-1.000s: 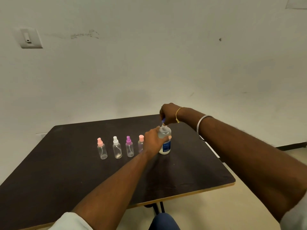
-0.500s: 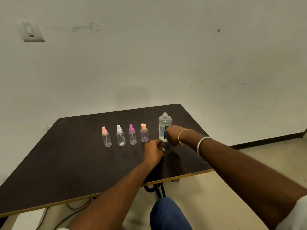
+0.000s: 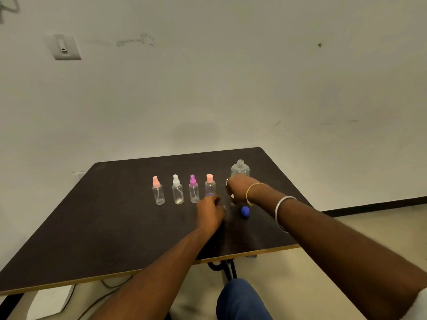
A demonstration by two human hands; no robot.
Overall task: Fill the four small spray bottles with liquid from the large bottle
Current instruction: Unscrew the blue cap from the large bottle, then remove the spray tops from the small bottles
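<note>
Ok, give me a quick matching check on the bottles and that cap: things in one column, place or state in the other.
1. large bottle
2. blue cap
3. purple-capped spray bottle
4. white-capped spray bottle

A. second from left among the spray bottles
B. loose on the table, nearest the person
C. neck open, no cap
D. third from left among the spray bottles

Pairs: 1-C, 2-B, 3-D, 4-A

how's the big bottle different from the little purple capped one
The large bottle is taller and wider; the purple-capped bottle is slim. The large bottle's neck is open, cap off; the purple-capped bottle wears its spray top. Both are clear and stand upright on the table.
</note>
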